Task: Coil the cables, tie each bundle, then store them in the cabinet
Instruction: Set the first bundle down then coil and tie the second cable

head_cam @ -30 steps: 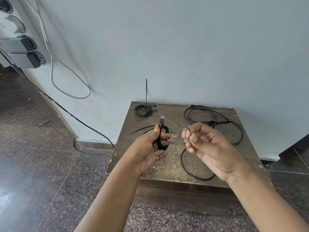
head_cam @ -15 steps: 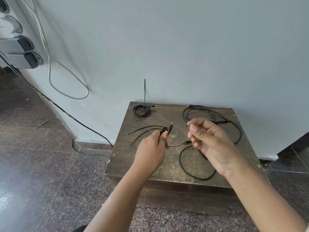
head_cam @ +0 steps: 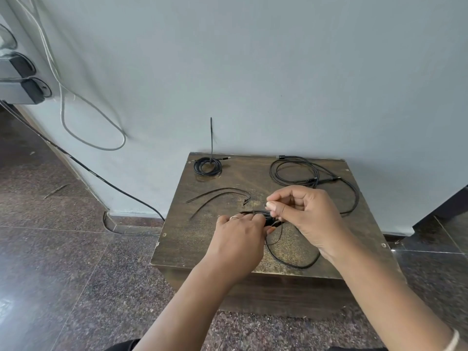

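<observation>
My left hand (head_cam: 241, 234) grips a small black cable coil (head_cam: 263, 216) low over the wooden box top (head_cam: 177, 239). My right hand (head_cam: 304, 211) pinches the same cable's free end beside the coil; the loose tail (head_cam: 293, 262) loops down onto the box. A tied black bundle (head_cam: 207, 166) with an upright tie tail sits at the back left. A loose uncoiled black cable (head_cam: 298, 171) sprawls at the back right. Two black zip ties (head_cam: 215, 196) lie left of my hands.
The box stands against a pale wall (head_cam: 253, 72) on a dark stone floor (head_cam: 63, 262). A grey cable (head_cam: 101, 145) and a black cable (head_cam: 101, 178) hang from plugged adapters (head_cam: 22, 89) at the upper left. A dark cabinet edge (head_cam: 450, 206) shows at the right.
Both hands have dropped closer to the box top and come together. The left hand has turned palm down over the coil, and the right hand has brought the cable end up against it.
</observation>
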`<action>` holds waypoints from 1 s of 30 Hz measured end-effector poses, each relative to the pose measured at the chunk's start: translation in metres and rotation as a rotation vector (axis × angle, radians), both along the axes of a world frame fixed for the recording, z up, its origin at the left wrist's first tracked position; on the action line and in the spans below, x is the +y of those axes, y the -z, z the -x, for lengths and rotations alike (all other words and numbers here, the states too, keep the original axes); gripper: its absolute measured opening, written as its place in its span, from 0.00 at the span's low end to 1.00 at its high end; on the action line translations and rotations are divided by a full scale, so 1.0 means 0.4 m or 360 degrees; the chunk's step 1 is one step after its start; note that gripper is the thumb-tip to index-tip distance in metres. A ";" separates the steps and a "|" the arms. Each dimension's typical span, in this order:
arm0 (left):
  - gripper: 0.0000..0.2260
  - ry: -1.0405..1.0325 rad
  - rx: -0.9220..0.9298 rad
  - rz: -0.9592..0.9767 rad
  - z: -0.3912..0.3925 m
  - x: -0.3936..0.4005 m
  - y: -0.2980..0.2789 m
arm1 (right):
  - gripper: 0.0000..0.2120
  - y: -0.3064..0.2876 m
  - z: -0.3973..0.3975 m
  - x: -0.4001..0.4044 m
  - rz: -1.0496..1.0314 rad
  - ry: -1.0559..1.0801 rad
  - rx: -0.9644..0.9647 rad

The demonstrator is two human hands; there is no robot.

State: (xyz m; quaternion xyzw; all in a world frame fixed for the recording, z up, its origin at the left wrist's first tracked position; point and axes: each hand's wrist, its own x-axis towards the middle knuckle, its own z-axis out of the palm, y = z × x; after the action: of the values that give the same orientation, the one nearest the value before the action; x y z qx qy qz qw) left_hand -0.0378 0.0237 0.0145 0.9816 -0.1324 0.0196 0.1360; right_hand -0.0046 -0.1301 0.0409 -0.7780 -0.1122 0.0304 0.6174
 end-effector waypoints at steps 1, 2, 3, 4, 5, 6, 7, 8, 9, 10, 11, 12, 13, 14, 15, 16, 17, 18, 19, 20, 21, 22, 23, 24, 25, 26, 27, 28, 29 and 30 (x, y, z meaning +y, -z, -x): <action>0.11 0.0021 -0.0013 -0.0015 0.002 -0.003 0.000 | 0.03 0.001 0.003 0.006 -0.0070 0.0014 0.0055; 0.11 0.0039 -0.0024 -0.0026 0.004 -0.005 0.001 | 0.03 0.004 0.005 0.013 -0.0135 0.0034 0.0105; 0.11 0.0053 -0.0028 -0.0033 0.006 -0.007 0.001 | 0.04 0.007 0.007 0.020 -0.0198 0.0056 0.0151; 0.12 0.0065 -0.0022 -0.0038 0.007 -0.008 0.002 | 0.04 0.009 0.009 0.025 -0.0253 0.0080 0.0194; 0.12 0.0074 -0.0009 -0.0045 0.007 -0.008 0.002 | 0.04 0.012 0.010 0.029 -0.0300 0.0104 0.0232; 0.12 0.0081 0.0005 -0.0055 0.007 -0.008 0.003 | 0.04 0.013 0.010 0.032 -0.0341 0.0127 0.0266; 0.13 0.0086 0.0017 -0.0065 0.007 -0.008 0.003 | 0.04 0.014 0.011 0.033 -0.0376 0.0146 0.0293; 0.13 0.0091 0.0024 -0.0073 0.007 -0.006 0.003 | 0.04 0.013 0.011 0.035 -0.0402 0.0157 0.0310; 0.13 0.0097 0.0028 -0.0079 0.007 -0.005 0.003 | 0.04 0.013 0.012 0.037 -0.0409 0.0161 0.0313; 0.13 0.0103 0.0027 -0.0083 0.007 -0.005 0.003 | 0.04 0.014 0.013 0.039 -0.0399 0.0161 0.0305; 0.13 0.0108 0.0024 -0.0088 0.007 -0.005 0.002 | 0.04 0.014 0.014 0.042 -0.0382 0.0160 0.0291; 0.13 0.0112 0.0023 -0.0098 0.007 -0.004 0.002 | 0.04 0.014 0.015 0.044 -0.0369 0.0164 0.0280; 0.13 0.0113 0.0024 -0.0112 0.007 -0.004 0.002 | 0.04 0.016 0.016 0.046 -0.0364 0.0173 0.0272; 0.13 0.0113 0.0028 -0.0128 0.007 -0.004 0.003 | 0.04 0.017 0.016 0.047 -0.0362 0.0185 0.0267; 0.13 0.0112 0.0031 -0.0142 0.007 -0.005 0.002 | 0.03 0.018 0.016 0.047 -0.0358 0.0193 0.0265; 0.13 0.0110 0.0030 -0.0150 0.008 -0.005 0.002 | 0.03 0.019 0.017 0.047 -0.0355 0.0197 0.0264; 0.13 0.0109 0.0022 -0.0155 0.009 -0.006 0.002 | 0.03 0.020 0.017 0.047 -0.0354 0.0199 0.0266; 0.13 0.0107 0.0014 -0.0161 0.010 -0.007 0.001 | 0.03 0.021 0.018 0.048 -0.0356 0.0201 0.0272; 0.13 0.0107 0.0011 -0.0166 0.011 -0.007 0.001 | 0.03 0.022 0.018 0.049 -0.0359 0.0206 0.0281; 0.13 0.0106 0.0012 -0.0168 0.012 -0.008 0.001 | 0.03 0.023 0.017 0.049 -0.0361 0.0213 0.0291; 0.13 0.0104 0.0016 -0.0168 0.012 -0.007 0.002 | 0.03 0.023 0.017 0.050 -0.0362 0.0218 0.0301; 0.13 0.0103 0.0020 -0.0166 0.011 -0.007 0.002 | 0.03 0.024 0.016 0.050 -0.0362 0.0219 0.0306; 0.13 0.0103 0.0023 -0.0163 0.011 -0.006 0.003 | 0.03 0.024 0.016 0.050 -0.0361 0.0213 0.0308; 0.14 0.0105 0.0026 -0.0159 0.011 -0.005 0.003 | 0.03 0.024 0.016 0.050 -0.0359 0.0205 0.0307; 0.14 0.0107 0.0027 -0.0154 0.011 -0.004 0.003 | 0.03 0.024 0.016 0.050 -0.0357 0.0199 0.0305; 0.14 0.0109 0.0029 -0.0151 0.011 -0.004 0.003 | 0.03 0.024 0.016 0.049 -0.0351 0.0195 0.0299; 0.14 0.0113 0.0033 -0.0148 0.010 -0.003 0.004 | 0.03 0.024 0.016 0.049 -0.0340 0.0190 0.0293; 0.13 0.0116 0.0035 -0.0145 0.010 -0.003 0.004 | 0.03 0.024 0.015 0.049 -0.0323 0.0183 0.0285; 0.13 0.0118 0.0036 -0.0139 0.010 -0.003 0.005 | 0.03 0.024 0.015 0.049 -0.0303 0.0171 0.0277; 0.13 0.0120 0.0036 -0.0133 0.010 -0.003 0.005 | 0.03 0.025 0.015 0.048 -0.0284 0.0158 0.0266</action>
State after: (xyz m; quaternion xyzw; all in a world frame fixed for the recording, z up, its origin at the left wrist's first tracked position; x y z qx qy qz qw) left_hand -0.0418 0.0226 0.0125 0.9809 -0.1685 -0.0021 0.0971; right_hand -0.0107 -0.1109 0.0310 -0.7194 -0.0240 0.0544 0.6920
